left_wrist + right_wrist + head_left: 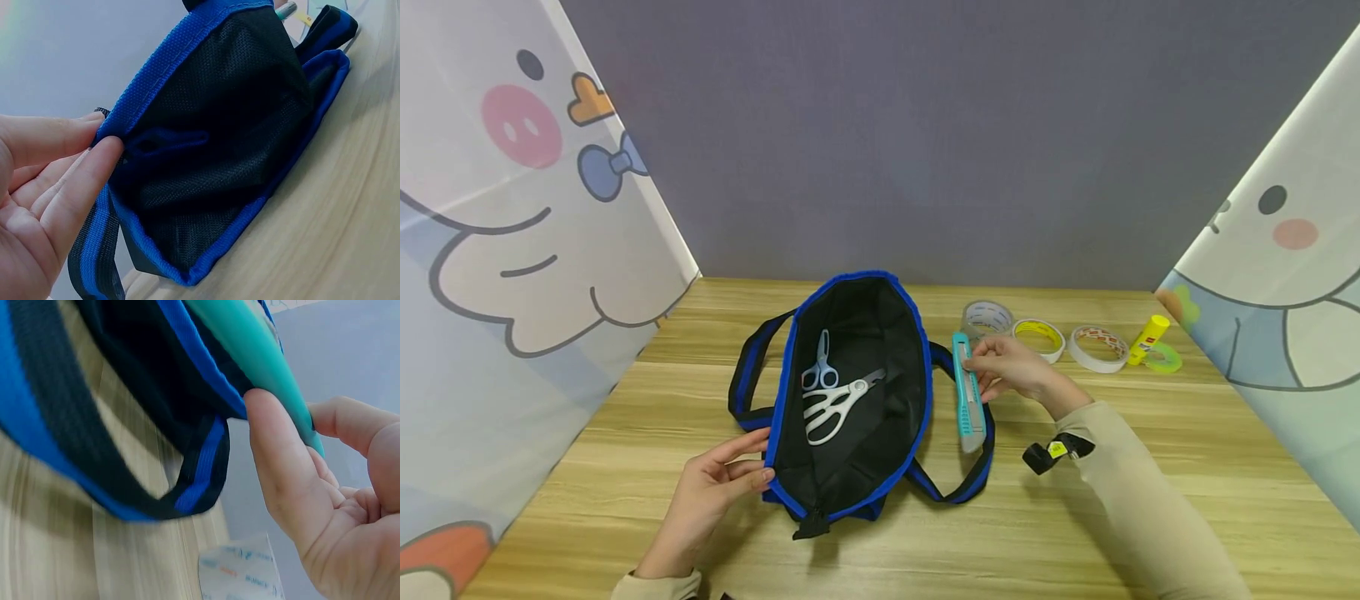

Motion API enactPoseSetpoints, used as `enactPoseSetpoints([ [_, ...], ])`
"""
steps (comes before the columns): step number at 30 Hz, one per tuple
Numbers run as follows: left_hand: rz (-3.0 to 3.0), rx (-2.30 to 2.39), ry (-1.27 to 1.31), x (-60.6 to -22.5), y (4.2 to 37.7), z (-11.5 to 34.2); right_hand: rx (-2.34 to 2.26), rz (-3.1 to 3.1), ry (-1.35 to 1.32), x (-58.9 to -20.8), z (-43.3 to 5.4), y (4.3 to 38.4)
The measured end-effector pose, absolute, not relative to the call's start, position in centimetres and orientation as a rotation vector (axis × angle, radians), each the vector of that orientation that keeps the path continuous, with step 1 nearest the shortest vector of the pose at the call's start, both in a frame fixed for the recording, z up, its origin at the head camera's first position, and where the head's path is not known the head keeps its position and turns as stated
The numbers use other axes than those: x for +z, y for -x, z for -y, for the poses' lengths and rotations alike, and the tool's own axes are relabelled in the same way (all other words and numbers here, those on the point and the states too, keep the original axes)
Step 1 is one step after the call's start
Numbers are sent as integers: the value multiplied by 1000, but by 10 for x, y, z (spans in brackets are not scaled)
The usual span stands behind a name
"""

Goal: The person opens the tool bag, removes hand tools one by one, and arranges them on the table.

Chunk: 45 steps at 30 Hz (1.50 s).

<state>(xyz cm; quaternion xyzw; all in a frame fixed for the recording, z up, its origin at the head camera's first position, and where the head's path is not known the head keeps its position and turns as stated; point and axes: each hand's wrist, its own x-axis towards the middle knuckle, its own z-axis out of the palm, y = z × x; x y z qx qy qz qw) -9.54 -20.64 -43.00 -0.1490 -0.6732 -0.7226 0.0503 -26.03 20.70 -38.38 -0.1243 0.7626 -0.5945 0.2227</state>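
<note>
My right hand (1011, 367) pinches a teal utility knife (967, 392) near its upper part, the end with the grey tip pointing down toward me. The knife is over the right strap of a black bag with blue trim (898, 400), just outside the bag's rim. In the right wrist view, thumb and fingertips close on the teal case (269, 369). My left hand (711, 492) pinches the bag's blue edge (156, 69) at the near left corner. Inside the wide mouth lie white-handled scissors (856, 389) and small blue scissors (823, 362).
Behind and right of my right hand stand a clear tape roll (988, 315), a yellow-cored roll (1037, 327), a white roll (1097, 362), a yellow glue stick (1148, 337) and a green roll (1165, 358). A grey panel (925, 150) rises behind the wooden table (700, 400).
</note>
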Motion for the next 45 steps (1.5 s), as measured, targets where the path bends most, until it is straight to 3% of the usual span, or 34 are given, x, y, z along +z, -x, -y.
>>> enactPoseSetpoints([
  [20, 2056, -2190, 484, -431, 95, 208, -1630, -2128, 240, -397, -266, 262],
  [45, 2052, -2180, 504, -430, 95, 207, -1400, -2216, 98, -429, -279, 283],
])
